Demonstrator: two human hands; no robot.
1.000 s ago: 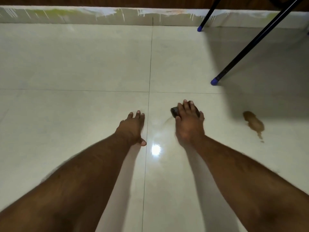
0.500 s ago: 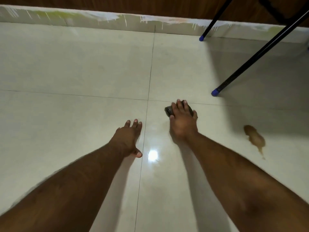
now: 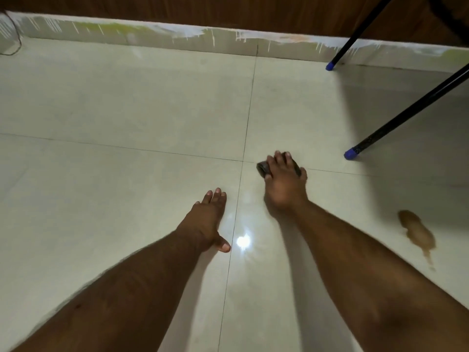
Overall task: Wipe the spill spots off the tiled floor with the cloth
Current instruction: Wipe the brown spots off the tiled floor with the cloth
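Pressing cloth (image 3: 262, 168) flat, right hand (image 3: 284, 182); left hand (image 3: 206, 219) splayed.

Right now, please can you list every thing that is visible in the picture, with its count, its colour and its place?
Cloth: one, dark grey, on the floor under the right hand, just right of the tile joint crossing.
Spill spot: one, brown, on the floor at the right, apart from the cloth.
Metal legs: two, black with blue end caps, upper right, standing on the floor.
Floor tiles: pale cream, glossy, with thin dark joints; a bright light reflection between the hands.
Skirting: one strip, pale with paint drips, along the far wall.
Wall: dark brown, top edge.
Left hand: flat on the floor, empty.
Right hand: pressing on the cloth.
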